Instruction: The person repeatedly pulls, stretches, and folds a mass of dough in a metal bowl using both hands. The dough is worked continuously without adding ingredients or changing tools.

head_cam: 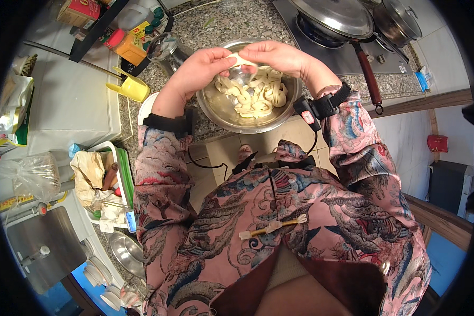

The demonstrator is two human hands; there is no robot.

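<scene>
Over a stainless steel bowl, I pinch a pale, soft strip of what looks like dough with both hands. My left hand grips the strip's left end between thumb and fingers. On the other end, the thumb and fingertips of my right hand are closed. Below them, a tangled heap of pale, doughy strips lies in the bowl, mostly towards its right side. The bowl rests on a speckled stone counter near the front edge.
Right of the bowl, a lidded wok sits on the gas hob, its handle reaching past the counter edge. A glass jug, yellow scoop and seasoning jars stand left. A filled white basket is farther left.
</scene>
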